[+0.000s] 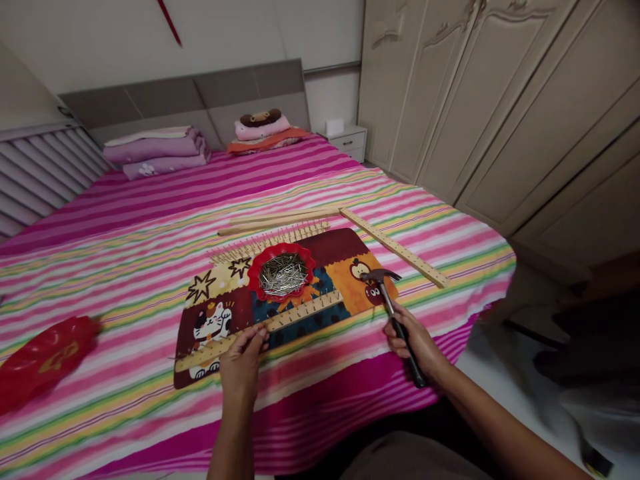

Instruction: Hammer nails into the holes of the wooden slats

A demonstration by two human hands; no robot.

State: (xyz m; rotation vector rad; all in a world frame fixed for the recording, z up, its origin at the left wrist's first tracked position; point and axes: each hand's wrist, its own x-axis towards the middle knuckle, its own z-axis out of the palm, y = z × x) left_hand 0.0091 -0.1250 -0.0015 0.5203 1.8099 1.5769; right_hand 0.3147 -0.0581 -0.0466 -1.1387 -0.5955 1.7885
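Note:
My right hand (413, 337) is closed around the black handle of a claw hammer (387, 293), whose dark head is over the right part of a patterned mat (360, 243). Across the front of the mat lies a wooden strip (300, 311) with a row of nails standing in it. My left hand (245, 353) has its thumb and fingers closed at the middle of this strip; whether a nail is also between them is hidden. Just behind the strip, a red scalloped bowl (254, 272) holds many loose nails (284, 273).
Behind the bowl lies another nail-studded strip (275, 240), with bare-looking wooden strips (280, 219) beyond. A strip with holes (395, 247) slants at the right. A red plastic bag (47, 357) is at left on the striped bed cover (135, 287). Folded bedding (160, 153) sits by the headboard.

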